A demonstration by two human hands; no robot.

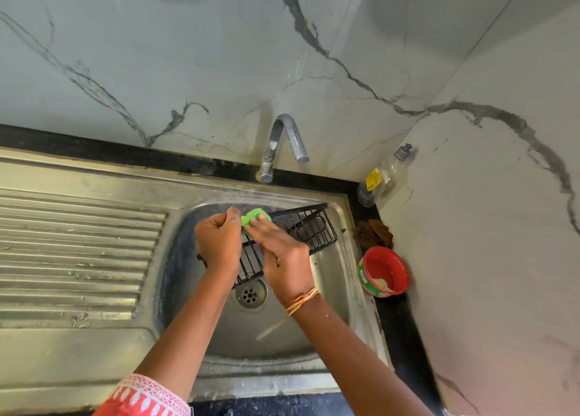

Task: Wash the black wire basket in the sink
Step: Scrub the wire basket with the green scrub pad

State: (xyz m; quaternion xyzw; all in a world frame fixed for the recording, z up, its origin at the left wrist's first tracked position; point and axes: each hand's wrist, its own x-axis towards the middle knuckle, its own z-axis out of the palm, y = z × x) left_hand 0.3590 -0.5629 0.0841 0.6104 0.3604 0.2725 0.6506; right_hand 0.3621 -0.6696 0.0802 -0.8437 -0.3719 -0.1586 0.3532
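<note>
The left hand (pixel 218 241) covers the near left end of the black wire basket (pixel 309 227), so its grip on the wire cannot be made out. The right hand (pixel 277 252) lies over the basket's middle and hides most of the green scrubber (pixel 255 215); only the scrubber's top edge shows, and whether the fingers curl round it or press flat cannot be told. The right fingertips are blurred. The label on the clear bottle (pixel 381 177) in the corner is too small to read, as is the print on the red tub (pixel 384 271). The brown clump (pixel 373 233) beside the sink (pixel 337 290) cannot be identified. The patterned sleeve (pixel 144 398) is cut off by the bottom edge.
</note>
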